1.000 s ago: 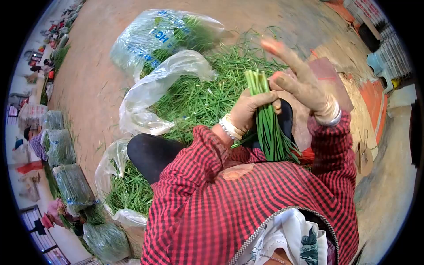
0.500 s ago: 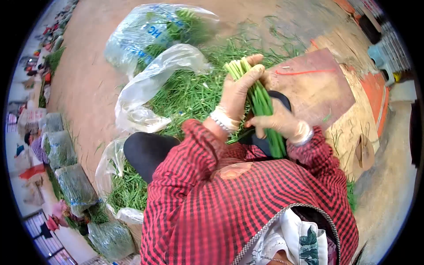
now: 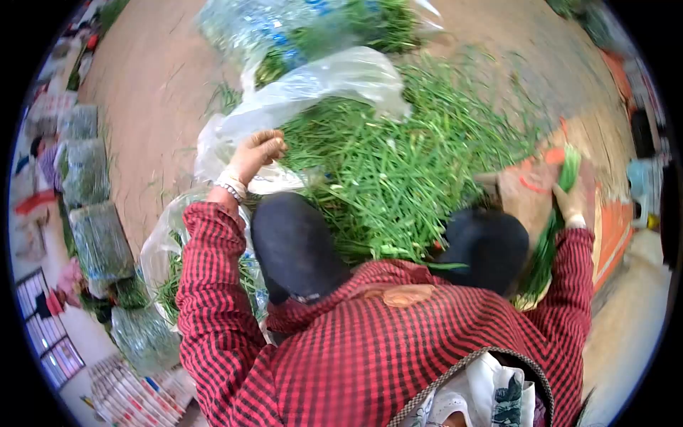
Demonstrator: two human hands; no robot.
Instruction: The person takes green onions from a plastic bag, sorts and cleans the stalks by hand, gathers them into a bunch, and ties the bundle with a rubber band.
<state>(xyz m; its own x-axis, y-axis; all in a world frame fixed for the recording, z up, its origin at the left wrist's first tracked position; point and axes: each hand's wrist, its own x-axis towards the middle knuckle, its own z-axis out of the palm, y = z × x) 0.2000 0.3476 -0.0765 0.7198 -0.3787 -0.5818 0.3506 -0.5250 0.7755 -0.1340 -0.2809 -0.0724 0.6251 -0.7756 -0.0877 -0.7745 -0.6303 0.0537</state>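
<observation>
My right hand (image 3: 569, 205), in a pale glove, is closed around a bunch of chives (image 3: 571, 167) at the right. The bunch's pale ends point away from me, and its dark green leaves trail back beside my right knee. It is over the brownish board (image 3: 525, 188). My left hand (image 3: 257, 158), gloved too, is raised at the left with its fingers curled together and nothing visible in them. Below and just past it is the white plastic bag (image 3: 341, 75). A large heap of loose chives (image 3: 398, 156) spreads between and beyond my knees.
A clear bag with blue print (image 3: 313, 32) holds more greens at the far side. Another open bag (image 3: 165, 249) of greens is by my left knee. Wrapped bales (image 3: 103, 238) line the left. An orange sheet (image 3: 610, 231) and a light-blue stool (image 3: 644, 188) are at the right.
Both hands were together on the bunch in front of me. My left hand has let go and moved left; my right hand has carried the bunch right. The view has shifted too.
</observation>
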